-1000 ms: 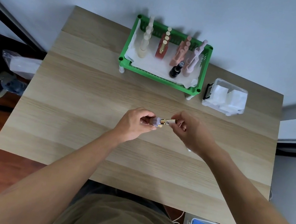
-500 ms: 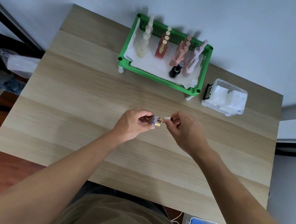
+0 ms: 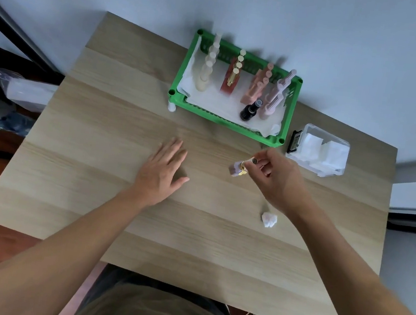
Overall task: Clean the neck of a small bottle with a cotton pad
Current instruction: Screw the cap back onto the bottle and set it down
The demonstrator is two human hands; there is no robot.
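My right hand (image 3: 279,182) pinches the capped top of a small lilac bottle (image 3: 239,169) with a gold collar and holds it above the wooden table (image 3: 104,130), right of centre. My left hand (image 3: 163,170) lies flat on the table with its fingers spread, holding nothing, well to the left of the bottle. A crumpled white cotton pad (image 3: 269,219) lies on the table below my right wrist.
A green basket (image 3: 222,122) at the back holds rows of small bottles on white paper, plus one black bottle (image 3: 250,110). A clear plastic box (image 3: 319,150) of white pads stands to its right. The wall runs behind the table.
My left hand let go of the bottle and moved left to lie flat on the table. My right hand carried the bottle up and to the right. The crumpled pad now shows.
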